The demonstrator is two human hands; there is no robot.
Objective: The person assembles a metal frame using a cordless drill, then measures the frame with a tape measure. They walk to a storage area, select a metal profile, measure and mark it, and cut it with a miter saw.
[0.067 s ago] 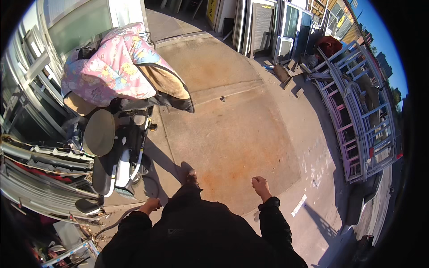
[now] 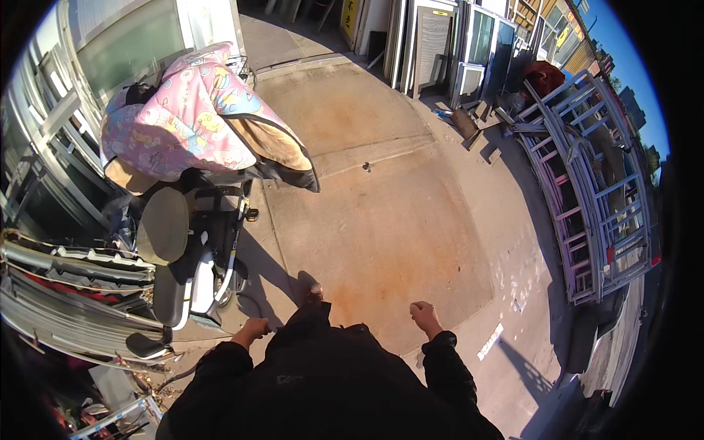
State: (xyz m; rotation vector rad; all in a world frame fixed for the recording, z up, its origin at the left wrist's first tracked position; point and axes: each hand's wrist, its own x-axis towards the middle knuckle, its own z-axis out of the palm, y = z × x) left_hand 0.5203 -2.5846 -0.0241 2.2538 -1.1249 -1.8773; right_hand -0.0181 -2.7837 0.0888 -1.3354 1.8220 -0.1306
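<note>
My left hand (image 2: 254, 331) is closed, low in front of my dark jacket (image 2: 330, 381). A small dark bit shows by its fingers, too small to make out. To the right, my right hand (image 2: 425, 317) is curled into a fist above the concrete, and nothing sticks out of it. Neither hand touches anything around it. Nearest to the left hand stands a parked electric scooter (image 2: 202, 282) with a black seat. A pink cartoon-print windshield blanket (image 2: 187, 121) with a tan lining drapes over its front.
Stained concrete ground (image 2: 367, 235) stretches ahead, with a small dark scrap (image 2: 367, 167) on it. Metal frames (image 2: 587, 191) are stacked at the right. Used doors and windows (image 2: 455, 55) lean at the back. Metal profiles (image 2: 73, 293) are piled at the left beyond the scooter.
My left hand has risen slightly, and the right has dropped a little. The view has shifted slightly; the things around stay where they were.
</note>
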